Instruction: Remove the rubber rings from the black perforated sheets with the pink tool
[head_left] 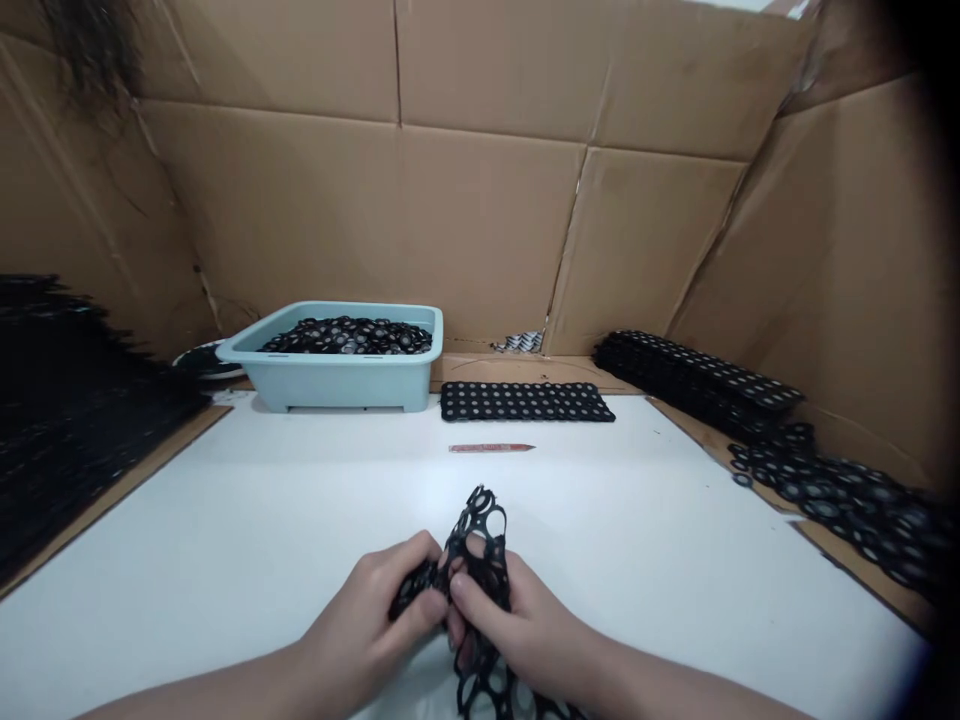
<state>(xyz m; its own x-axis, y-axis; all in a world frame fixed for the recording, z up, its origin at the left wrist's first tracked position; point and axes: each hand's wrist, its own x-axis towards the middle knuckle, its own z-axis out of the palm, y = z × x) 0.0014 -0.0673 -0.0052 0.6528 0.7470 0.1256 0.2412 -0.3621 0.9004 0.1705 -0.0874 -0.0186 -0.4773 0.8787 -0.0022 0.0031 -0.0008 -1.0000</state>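
A black sheet full of round holes (491, 575) is bunched between my two hands above the white table, its lower part hanging toward the bottom edge of the view. My left hand (379, 610) is closed on a folded part of it, thumb on top. My right hand (517, 620) grips it beside the left, the thumb pressed over the black strips. Both hands nearly touch, and some fingertips are hidden behind the sheet. Beyond the hands lies a red pencil-like stick (491, 448) on the table.
A light blue basin (341, 385) holds many black rings at the back left. Right of it lies a flat black perforated panel (525, 401). Black sheets are stacked at left (67, 420) and right (697, 385), with loose black pieces (855, 505) at right. Cardboard walls (480, 220) surround the table (300, 500).
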